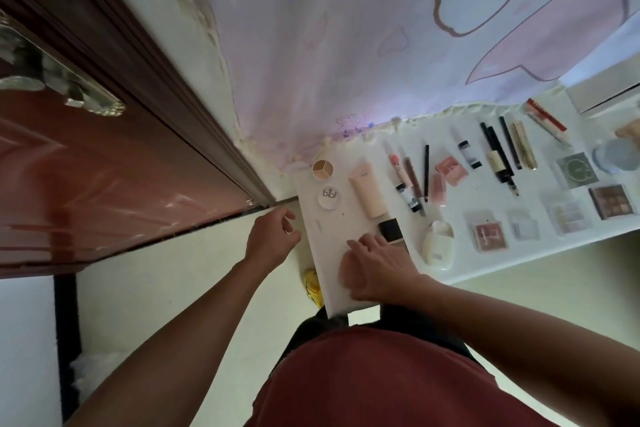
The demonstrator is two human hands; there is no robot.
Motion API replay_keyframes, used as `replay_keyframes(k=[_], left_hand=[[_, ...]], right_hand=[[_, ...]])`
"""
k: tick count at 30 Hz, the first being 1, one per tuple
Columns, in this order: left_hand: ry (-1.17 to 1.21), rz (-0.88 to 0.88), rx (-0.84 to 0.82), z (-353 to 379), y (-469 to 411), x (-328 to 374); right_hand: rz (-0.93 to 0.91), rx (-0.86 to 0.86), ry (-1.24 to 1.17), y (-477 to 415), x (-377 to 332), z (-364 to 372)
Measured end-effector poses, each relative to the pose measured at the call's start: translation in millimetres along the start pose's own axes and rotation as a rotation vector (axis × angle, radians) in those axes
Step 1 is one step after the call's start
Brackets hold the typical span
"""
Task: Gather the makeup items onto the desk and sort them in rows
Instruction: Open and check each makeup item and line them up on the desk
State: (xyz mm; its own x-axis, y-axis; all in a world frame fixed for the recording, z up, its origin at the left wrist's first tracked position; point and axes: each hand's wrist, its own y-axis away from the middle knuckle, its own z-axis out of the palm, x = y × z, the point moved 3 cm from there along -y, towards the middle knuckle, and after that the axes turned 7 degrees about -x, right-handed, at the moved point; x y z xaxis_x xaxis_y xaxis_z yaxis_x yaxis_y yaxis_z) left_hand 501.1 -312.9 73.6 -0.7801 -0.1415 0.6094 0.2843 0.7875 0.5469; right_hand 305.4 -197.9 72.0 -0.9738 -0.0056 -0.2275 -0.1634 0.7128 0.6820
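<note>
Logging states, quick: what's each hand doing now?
Left hand: fingers curled by the desk edge; contents cannot be told.
Right hand: open, flat on the desk, fingers at the black compact.

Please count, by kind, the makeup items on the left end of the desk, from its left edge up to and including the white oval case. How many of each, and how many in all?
Round pots: 2, the three-colour pot and the white-lidded pot
Peach tube: 1
Black square compact: 1
White oval case: 1
Total: 5
</note>
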Motion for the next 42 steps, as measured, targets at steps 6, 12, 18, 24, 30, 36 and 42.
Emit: replay_keyframes(k=[6,12,18,24,30,36,42], left_hand=[[-0.001,0.005,-0.020,3.1,4.4,6.5],[0.022,-0.008,0.012,-10.2,5.6,16.5],[0.052,-0.004,0.018,-11.4,1.8,28.4],[0.050,-0.025,-0.005,-4.9,3.9,15.7],[0.132,-0.052,-0.026,-8.4,3.8,15.6],[0.433,-0.020,-0.171,-25.3,3.5,57.8],[0.593,0.058,-0.290,-50.5,3.2,108.6]], right_hand=[[0.026,-0.004,0.035,-3.9,0.5,4.0],[-0.029,0.067,0.016,-7.6,12.4,-30.4],[-0.080,-0.055,0.114,-6.7,7.5,-10.9],[-0.088,-0.022,0.227,-16.5,0.3,-1.3],[-0.055,0.113,-0.115,-16.4,11.3,-36.0],[-0.159,0.366,-0.724,6.4,28.2,-105.1],[-0.297,0.461,-0.942,28.6,33.3,-150.3]])
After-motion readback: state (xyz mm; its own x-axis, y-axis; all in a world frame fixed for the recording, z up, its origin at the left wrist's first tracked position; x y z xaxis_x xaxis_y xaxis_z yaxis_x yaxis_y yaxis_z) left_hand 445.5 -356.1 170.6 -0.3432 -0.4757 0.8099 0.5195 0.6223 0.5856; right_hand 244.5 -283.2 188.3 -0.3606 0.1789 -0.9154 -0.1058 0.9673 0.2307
